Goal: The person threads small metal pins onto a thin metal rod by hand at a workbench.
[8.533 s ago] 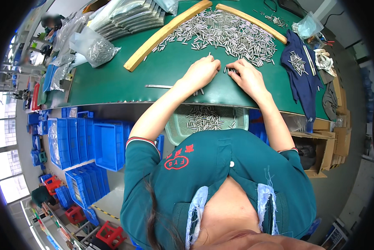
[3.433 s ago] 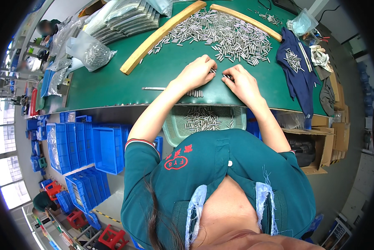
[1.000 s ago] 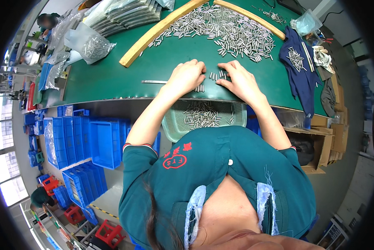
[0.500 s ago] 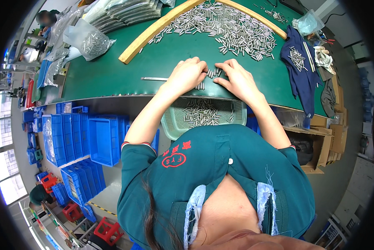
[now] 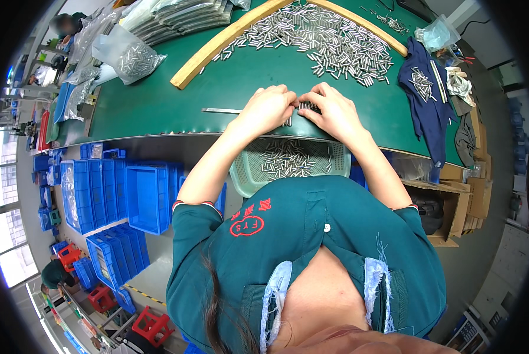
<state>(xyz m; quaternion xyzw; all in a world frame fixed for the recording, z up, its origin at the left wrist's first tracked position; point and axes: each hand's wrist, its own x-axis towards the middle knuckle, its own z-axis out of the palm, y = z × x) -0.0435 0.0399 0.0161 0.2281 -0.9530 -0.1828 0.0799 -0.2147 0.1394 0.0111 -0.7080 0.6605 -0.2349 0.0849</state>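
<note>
Close together above the front edge of the green table [image 5: 140, 112], both my hands work at small metal pins. My right hand [image 5: 334, 113] curls thumb and fingers around a short row of pins [image 5: 308, 107]. My left hand [image 5: 269, 108] is closed beside it, its fingertips meeting the right hand's; what they pinch is hidden. A few more pins [image 5: 288, 122] show at the table edge beneath my left hand. Below the edge, a light green basket [image 5: 241, 182] holds many loose pins [image 5: 288, 159]. A flat metal strip [image 5: 220, 110] lies left of my left hand.
A big pin pile [image 5: 350, 50] spreads beyond my hands, bordered by wooden bars [image 5: 217, 50]. Plastic bags [image 5: 128, 56] lie at the far left. Navy cloth [image 5: 415, 112] with pins hangs over the right edge. Blue crates [image 5: 146, 197] stand lower left; cardboard boxes [image 5: 480, 192] stand right.
My hands have drawn closer together, the right fingers closing around the pins between them. The view has shifted slightly.
</note>
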